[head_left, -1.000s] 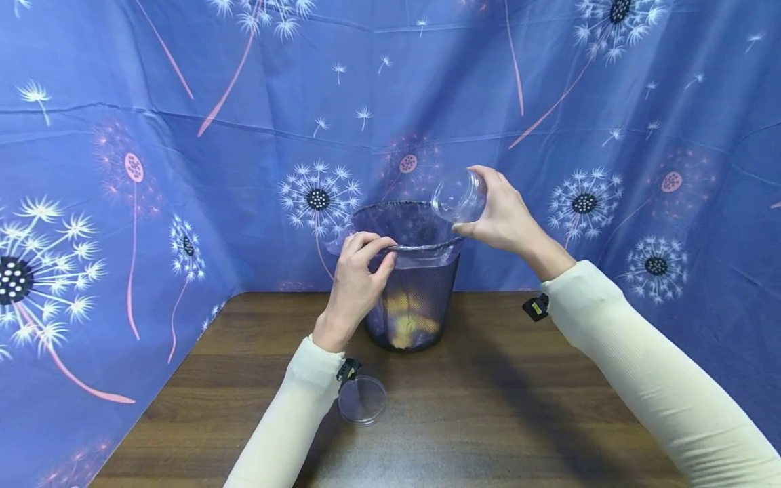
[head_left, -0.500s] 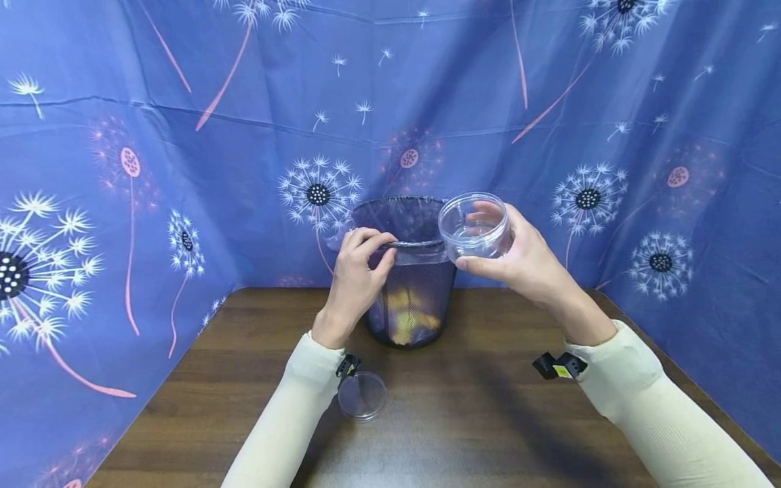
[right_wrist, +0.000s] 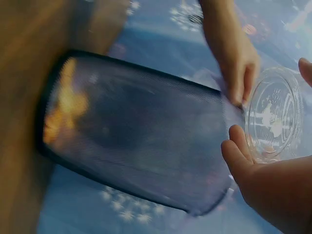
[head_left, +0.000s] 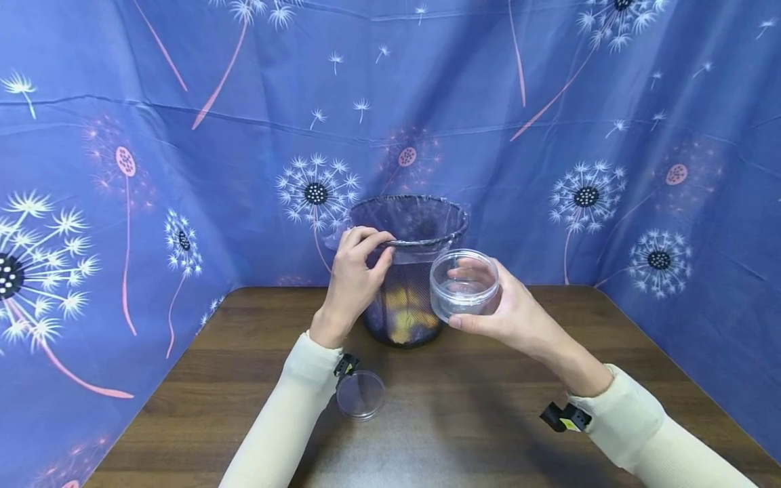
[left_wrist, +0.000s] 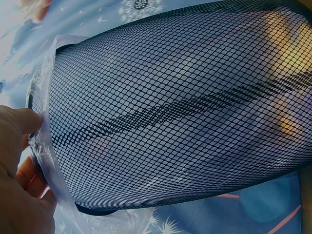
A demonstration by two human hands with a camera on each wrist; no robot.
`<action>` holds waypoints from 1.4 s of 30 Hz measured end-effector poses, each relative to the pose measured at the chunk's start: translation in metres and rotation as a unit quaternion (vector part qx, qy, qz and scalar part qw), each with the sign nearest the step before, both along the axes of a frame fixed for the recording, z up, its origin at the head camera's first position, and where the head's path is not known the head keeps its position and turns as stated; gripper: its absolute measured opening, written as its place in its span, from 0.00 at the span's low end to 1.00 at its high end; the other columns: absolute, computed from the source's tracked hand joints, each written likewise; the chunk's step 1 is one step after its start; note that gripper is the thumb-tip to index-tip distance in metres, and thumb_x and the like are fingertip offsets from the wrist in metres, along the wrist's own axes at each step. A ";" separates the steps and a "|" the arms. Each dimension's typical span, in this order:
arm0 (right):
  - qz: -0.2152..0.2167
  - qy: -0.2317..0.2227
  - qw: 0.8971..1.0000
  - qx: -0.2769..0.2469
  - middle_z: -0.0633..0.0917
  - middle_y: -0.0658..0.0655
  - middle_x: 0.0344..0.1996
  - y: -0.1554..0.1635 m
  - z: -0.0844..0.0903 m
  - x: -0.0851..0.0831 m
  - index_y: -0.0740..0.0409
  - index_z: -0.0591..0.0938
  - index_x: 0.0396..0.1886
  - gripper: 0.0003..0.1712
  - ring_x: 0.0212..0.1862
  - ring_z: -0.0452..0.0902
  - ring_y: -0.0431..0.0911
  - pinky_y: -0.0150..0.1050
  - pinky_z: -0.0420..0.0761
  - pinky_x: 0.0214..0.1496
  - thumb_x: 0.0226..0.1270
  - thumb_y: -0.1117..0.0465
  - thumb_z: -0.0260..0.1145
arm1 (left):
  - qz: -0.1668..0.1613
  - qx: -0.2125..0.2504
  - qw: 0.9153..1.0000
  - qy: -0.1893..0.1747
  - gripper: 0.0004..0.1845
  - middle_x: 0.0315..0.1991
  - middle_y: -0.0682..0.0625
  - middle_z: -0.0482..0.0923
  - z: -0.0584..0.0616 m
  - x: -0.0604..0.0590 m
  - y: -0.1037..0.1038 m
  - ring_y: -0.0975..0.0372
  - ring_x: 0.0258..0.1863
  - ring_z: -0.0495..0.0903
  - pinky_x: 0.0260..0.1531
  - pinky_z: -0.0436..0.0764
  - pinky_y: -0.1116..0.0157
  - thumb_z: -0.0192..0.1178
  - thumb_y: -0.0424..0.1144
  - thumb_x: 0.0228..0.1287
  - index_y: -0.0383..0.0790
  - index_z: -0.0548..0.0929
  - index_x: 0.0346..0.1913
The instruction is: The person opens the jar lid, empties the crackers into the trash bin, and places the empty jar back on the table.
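My right hand [head_left: 518, 308] grips a clear round plastic jar [head_left: 465, 288], mouth up and tilted, in front of the bin in the head view. No contents show inside the jar. With its fingers over the rim and thumb outside, my left hand [head_left: 356, 278] pinches the near edge of a black mesh wastebasket [head_left: 421, 291]. A thin clear bin liner [left_wrist: 48, 112] folds over that rim, under the left fingers. Yellow scraps [head_left: 404, 315] show through the mesh at the bottom. A clear round lid [head_left: 361, 395] lies on the table beside my left wrist.
The brown wooden table [head_left: 244, 379] bears the wastebasket near its back edge. A blue cloth with dandelion prints [head_left: 244, 169] hangs behind and along both sides. Small black cameras are strapped to both wrists.
My right hand has brought the jar from above the wastebasket's right rim, tipped over, down and toward me, turning it mouth up. The left hand has stayed at the rim.
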State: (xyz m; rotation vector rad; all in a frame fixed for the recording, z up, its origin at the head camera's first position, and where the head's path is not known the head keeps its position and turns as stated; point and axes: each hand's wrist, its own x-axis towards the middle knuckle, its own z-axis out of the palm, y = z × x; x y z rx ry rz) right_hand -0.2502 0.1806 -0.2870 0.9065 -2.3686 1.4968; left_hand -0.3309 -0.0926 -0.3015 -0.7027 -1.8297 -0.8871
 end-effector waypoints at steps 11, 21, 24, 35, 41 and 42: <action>0.036 -0.017 0.999 0.033 0.81 0.57 0.64 -0.008 -0.059 -0.001 0.58 0.68 0.69 0.45 0.62 0.82 0.50 0.34 0.81 0.59 0.56 0.57 0.82 | 0.001 0.002 1.000 0.000 0.08 0.45 0.50 0.81 0.000 -0.001 0.000 0.54 0.50 0.76 0.56 0.74 0.57 0.69 0.34 0.66 0.43 0.90 0.47; 0.041 -0.008 0.992 0.122 0.85 0.53 0.59 -0.016 -0.107 0.003 0.58 0.71 0.68 0.47 0.60 0.83 0.47 0.36 0.78 0.61 0.54 0.45 0.82 | -0.001 -0.002 1.000 -0.003 0.08 0.45 0.49 0.80 0.001 -0.001 -0.001 0.53 0.51 0.75 0.56 0.74 0.57 0.69 0.34 0.67 0.42 0.90 0.47; 0.041 -0.012 0.989 0.140 0.86 0.52 0.59 -0.018 -0.114 0.002 0.58 0.71 0.68 0.48 0.60 0.83 0.47 0.38 0.78 0.62 0.53 0.43 0.82 | 0.002 -0.003 1.000 -0.005 0.08 0.45 0.49 0.80 0.002 -0.001 -0.001 0.54 0.51 0.75 0.56 0.74 0.57 0.69 0.34 0.67 0.43 0.90 0.47; 0.036 -0.030 0.980 0.196 0.86 0.48 0.59 -0.022 -0.128 -0.006 0.54 0.72 0.66 0.51 0.62 0.81 0.45 0.46 0.77 0.65 0.48 0.35 0.82 | 0.005 -0.004 1.000 -0.012 0.08 0.45 0.50 0.80 0.002 0.000 -0.001 0.54 0.51 0.75 0.56 0.74 0.57 0.69 0.35 0.67 0.43 0.90 0.47; 0.039 -0.053 0.975 0.214 0.83 0.54 0.63 -0.023 -0.136 -0.006 0.54 0.72 0.65 0.51 0.65 0.79 0.49 0.50 0.75 0.66 0.46 0.36 0.83 | 0.001 -0.002 1.000 -0.006 0.08 0.45 0.50 0.80 0.001 -0.001 0.000 0.54 0.51 0.75 0.56 0.74 0.57 0.69 0.34 0.66 0.43 0.90 0.47; 0.039 -0.055 0.974 0.218 0.83 0.55 0.64 -0.023 -0.137 -0.006 0.54 0.72 0.65 0.51 0.66 0.79 0.50 0.50 0.75 0.66 0.46 0.36 0.83 | 0.002 -0.003 1.000 -0.006 0.08 0.45 0.50 0.80 0.001 -0.001 0.000 0.54 0.51 0.75 0.57 0.74 0.57 0.69 0.34 0.66 0.43 0.90 0.47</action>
